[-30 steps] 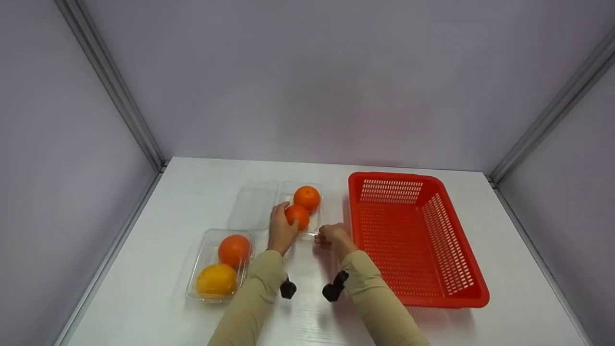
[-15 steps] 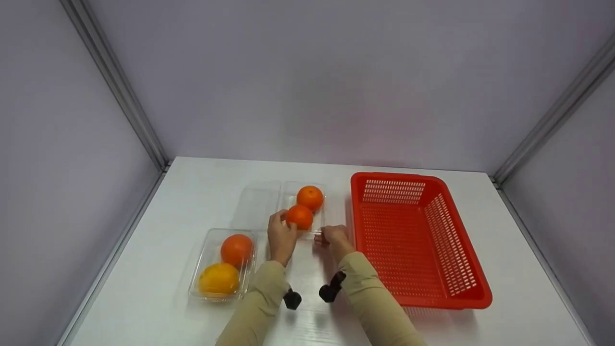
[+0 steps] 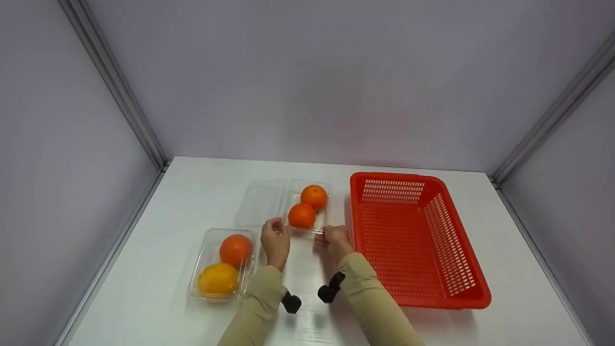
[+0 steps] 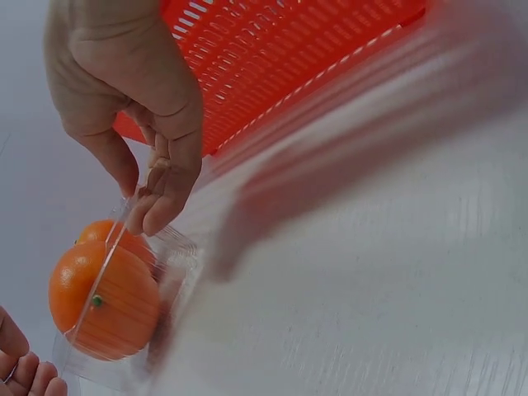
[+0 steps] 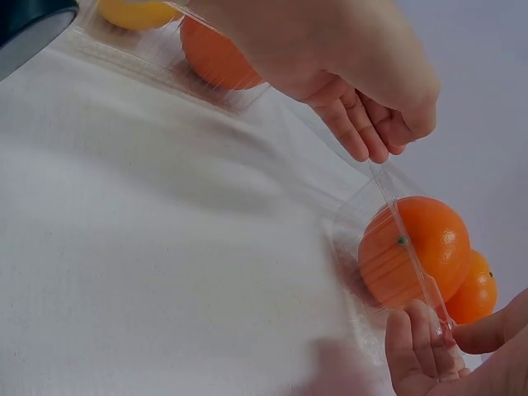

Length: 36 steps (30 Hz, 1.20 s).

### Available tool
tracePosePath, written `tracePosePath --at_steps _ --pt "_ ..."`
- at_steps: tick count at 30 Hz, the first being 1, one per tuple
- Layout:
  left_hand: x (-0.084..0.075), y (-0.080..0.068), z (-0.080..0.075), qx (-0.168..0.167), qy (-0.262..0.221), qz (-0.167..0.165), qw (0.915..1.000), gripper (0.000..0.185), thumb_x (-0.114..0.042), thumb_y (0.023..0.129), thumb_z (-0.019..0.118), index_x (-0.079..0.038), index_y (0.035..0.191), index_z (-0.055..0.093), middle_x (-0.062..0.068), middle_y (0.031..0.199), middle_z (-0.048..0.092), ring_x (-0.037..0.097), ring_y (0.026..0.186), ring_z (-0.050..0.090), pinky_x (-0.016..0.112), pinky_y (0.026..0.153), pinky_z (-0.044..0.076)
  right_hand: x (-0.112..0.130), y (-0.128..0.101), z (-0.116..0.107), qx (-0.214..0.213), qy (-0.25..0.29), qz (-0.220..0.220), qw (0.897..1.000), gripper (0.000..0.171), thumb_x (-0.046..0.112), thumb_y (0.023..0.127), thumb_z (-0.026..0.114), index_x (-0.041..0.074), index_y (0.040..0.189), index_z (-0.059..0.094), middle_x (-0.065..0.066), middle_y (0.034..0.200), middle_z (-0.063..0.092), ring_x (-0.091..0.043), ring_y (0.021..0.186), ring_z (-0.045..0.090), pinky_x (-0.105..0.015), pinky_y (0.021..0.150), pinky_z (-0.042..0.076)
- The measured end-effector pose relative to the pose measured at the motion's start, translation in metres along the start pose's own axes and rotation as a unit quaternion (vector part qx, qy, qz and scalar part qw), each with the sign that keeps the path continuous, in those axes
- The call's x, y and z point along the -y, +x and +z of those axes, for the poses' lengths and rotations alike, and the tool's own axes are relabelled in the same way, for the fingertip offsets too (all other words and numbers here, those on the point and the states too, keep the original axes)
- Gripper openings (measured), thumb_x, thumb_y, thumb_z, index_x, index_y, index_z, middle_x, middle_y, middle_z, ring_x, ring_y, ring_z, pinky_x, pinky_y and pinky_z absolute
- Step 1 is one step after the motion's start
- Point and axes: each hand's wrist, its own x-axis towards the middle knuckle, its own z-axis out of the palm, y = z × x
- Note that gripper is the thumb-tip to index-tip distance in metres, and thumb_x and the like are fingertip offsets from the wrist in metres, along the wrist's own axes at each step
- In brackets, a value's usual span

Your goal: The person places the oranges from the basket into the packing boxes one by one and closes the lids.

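Two oranges, a front orange (image 3: 302,216) and a rear one (image 3: 314,197), sit in a clear plastic clamshell box (image 3: 320,224) at mid-table. Its clear lid (image 3: 262,204) lies folded out to the left. My right hand (image 3: 336,236) pinches the box's near right rim between thumb and fingers, as the left wrist view also shows. At the near left corner is my left hand (image 3: 276,242), thumb and fingers apart, fingertips right by the rim. The right wrist view shows the front orange (image 5: 415,247) behind the clear wall.
A red perforated basket (image 3: 418,250) stands to the right. On the left, another clear box (image 3: 194,283) holds an orange-red fruit (image 3: 236,250) and a yellow fruit (image 3: 218,279). Walls border the table (image 3: 144,307) at the back and sides.
My left hand has let go of the front orange and drawn back left toward the box's corner. The open box with its oranges has shifted slightly right. My right hand stays at the rim.
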Motion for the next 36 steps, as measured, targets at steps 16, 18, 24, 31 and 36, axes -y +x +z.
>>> tracePosePath --at_steps 16,18,24,31,36 --pt "0.007 0.007 -0.003 0.030 -0.016 -0.212 0.9766 0.038 -0.015 0.095 0.048 0.008 0.125 0.050 0.029 0.121 0.059 0.039 0.111 0.059 0.046 0.098 0.049 -0.019 0.052 0.000 0.003 0.022 -0.019 1.000 0.017 -0.008 0.084 0.047 -0.008 0.086 0.064 -0.009 0.058 0.062 -0.011 0.047 0.060 -0.030 0.056 0.060" --pt "0.009 0.009 -0.004 0.032 -0.023 -0.226 0.9734 0.042 -0.018 0.096 0.045 0.008 0.129 0.047 0.030 0.123 0.059 0.040 0.113 0.059 0.047 0.100 0.048 -0.021 0.056 0.000 0.009 0.028 -0.021 0.999 0.017 -0.008 0.084 0.046 -0.008 0.086 0.063 -0.007 0.055 0.060 -0.010 0.045 0.058 -0.028 0.051 0.058" --pt "0.009 0.013 -0.007 0.047 0.008 -0.236 0.9705 0.051 -0.024 0.097 0.039 0.006 0.138 0.043 0.025 0.124 0.063 0.037 0.119 0.059 0.047 0.105 0.046 -0.030 0.081 0.001 -0.011 0.025 -0.018 0.999 0.015 -0.008 0.083 0.048 -0.007 0.085 0.063 -0.008 0.052 0.061 -0.013 0.044 0.060 -0.029 0.050 0.058" --pt "0.008 0.017 -0.002 0.042 0.009 -0.235 0.9710 0.057 -0.027 0.096 0.041 0.005 0.143 0.038 0.024 0.128 0.062 0.037 0.122 0.057 0.045 0.107 0.044 -0.002 0.016 0.002 -0.030 0.012 -0.009 0.999 0.016 -0.012 0.085 0.049 -0.010 0.089 0.064 -0.006 0.053 0.058 -0.011 0.046 0.057 -0.029 0.057 0.060" --pt "0.006 0.021 -0.001 0.036 -0.010 -0.230 0.9725 0.055 -0.023 0.097 0.041 0.006 0.143 0.035 0.026 0.134 0.056 0.037 0.122 0.056 0.046 0.107 0.045 0.014 -0.019 0.002 -0.028 0.024 0.001 0.999 0.015 -0.014 0.086 0.046 -0.007 0.084 0.059 -0.001 0.048 0.052 -0.007 0.043 0.053 -0.026 0.058 0.059"
